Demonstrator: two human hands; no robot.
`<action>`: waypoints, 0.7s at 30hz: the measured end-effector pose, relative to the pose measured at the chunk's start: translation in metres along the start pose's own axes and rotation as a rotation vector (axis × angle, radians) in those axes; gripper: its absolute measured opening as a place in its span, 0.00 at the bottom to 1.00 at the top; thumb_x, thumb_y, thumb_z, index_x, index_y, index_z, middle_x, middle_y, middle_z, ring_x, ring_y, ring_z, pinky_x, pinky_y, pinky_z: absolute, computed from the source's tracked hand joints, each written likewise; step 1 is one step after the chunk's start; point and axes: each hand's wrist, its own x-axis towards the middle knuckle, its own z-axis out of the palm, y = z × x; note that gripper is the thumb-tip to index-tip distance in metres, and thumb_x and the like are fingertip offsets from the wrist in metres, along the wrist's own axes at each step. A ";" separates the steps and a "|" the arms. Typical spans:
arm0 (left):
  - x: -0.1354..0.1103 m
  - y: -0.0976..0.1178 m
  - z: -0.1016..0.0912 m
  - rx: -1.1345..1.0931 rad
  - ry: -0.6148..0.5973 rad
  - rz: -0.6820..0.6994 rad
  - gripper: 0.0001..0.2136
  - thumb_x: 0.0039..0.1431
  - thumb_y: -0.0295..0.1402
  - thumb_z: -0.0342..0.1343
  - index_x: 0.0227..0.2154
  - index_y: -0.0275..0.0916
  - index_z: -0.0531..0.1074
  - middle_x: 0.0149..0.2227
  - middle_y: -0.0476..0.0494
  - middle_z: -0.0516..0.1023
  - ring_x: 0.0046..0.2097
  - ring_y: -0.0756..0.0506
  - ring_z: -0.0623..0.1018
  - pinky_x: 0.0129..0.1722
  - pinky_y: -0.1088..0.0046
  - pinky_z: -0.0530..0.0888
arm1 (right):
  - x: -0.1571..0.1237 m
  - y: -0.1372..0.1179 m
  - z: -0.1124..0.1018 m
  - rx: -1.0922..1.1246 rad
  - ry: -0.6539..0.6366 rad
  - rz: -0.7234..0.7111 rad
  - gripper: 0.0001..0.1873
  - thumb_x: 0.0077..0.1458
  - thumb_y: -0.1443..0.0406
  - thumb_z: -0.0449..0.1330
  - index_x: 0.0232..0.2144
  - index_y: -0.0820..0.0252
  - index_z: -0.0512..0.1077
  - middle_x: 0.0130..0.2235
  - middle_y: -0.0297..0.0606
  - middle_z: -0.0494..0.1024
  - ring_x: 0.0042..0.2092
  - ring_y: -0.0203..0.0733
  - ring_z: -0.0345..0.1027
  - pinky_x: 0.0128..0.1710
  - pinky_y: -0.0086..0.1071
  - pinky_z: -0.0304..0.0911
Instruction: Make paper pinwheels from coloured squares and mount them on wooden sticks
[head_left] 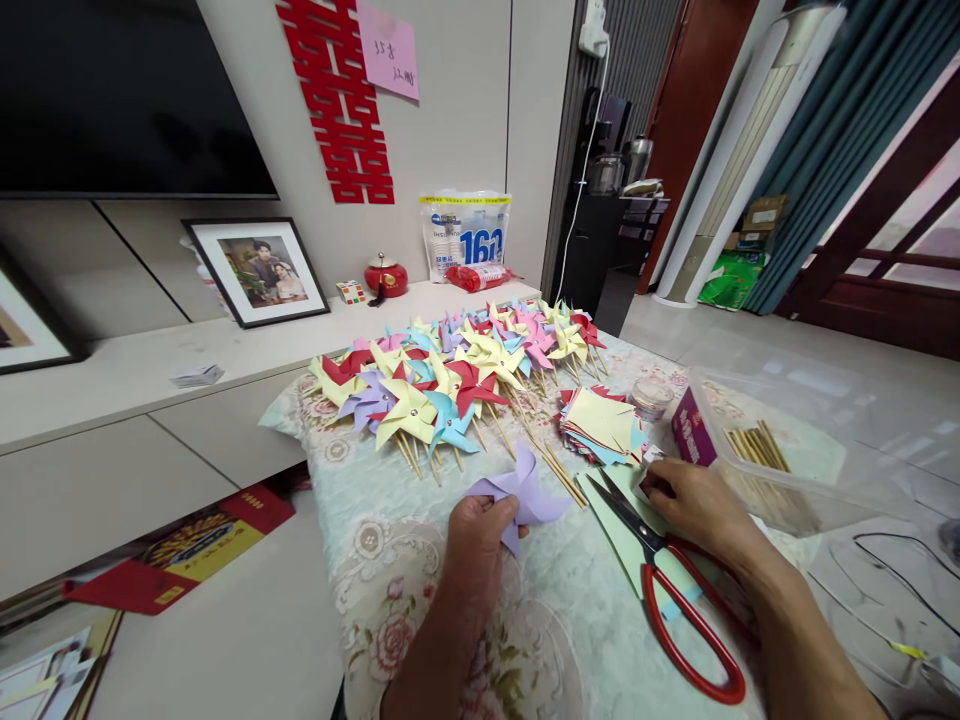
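Note:
My left hand (486,530) pinches a lilac paper pinwheel (529,490), its blades folded in toward the middle, above the floral tablecloth. To the right, my right hand (694,505) has its fingers drawn together at a small whitish item (651,458); what they grip is mostly hidden. Beneath that forearm lie red-handled scissors (651,540), blades slightly apart, on pale green paper (611,520). Behind the hands, many finished pinwheels (409,412) in yellow, red, blue, pink and purple rest on sticks. A stack of coloured paper squares (600,422) sits beside them.
A clear plastic bin (817,490) with wooden sticks (757,445) and a purple box (691,428) stands at the right. A small round clear container (651,396) is near the paper stack. A white cabinet (255,365) runs along the wall behind the table.

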 end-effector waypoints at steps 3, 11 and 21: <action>0.001 0.000 0.000 -0.003 0.003 -0.007 0.09 0.34 0.33 0.66 0.22 0.34 0.77 0.22 0.47 0.77 0.26 0.49 0.72 0.24 0.75 0.69 | 0.000 0.002 0.001 0.000 0.004 -0.002 0.09 0.54 0.71 0.53 0.29 0.59 0.73 0.32 0.39 0.80 0.32 0.42 0.72 0.31 0.30 0.56; 0.000 -0.001 -0.001 0.001 0.000 0.003 0.07 0.37 0.33 0.65 0.22 0.37 0.75 0.22 0.48 0.77 0.27 0.48 0.73 0.26 0.75 0.70 | -0.003 0.005 0.001 0.040 0.028 -0.040 0.10 0.56 0.69 0.52 0.30 0.58 0.73 0.33 0.38 0.80 0.34 0.42 0.72 0.33 0.30 0.58; 0.000 -0.001 -0.002 0.011 0.019 -0.007 0.08 0.36 0.33 0.66 0.22 0.37 0.75 0.25 0.47 0.78 0.27 0.48 0.74 0.25 0.74 0.70 | 0.000 -0.003 -0.003 -0.084 -0.040 -0.034 0.12 0.55 0.73 0.53 0.27 0.59 0.75 0.34 0.41 0.78 0.33 0.41 0.71 0.32 0.30 0.55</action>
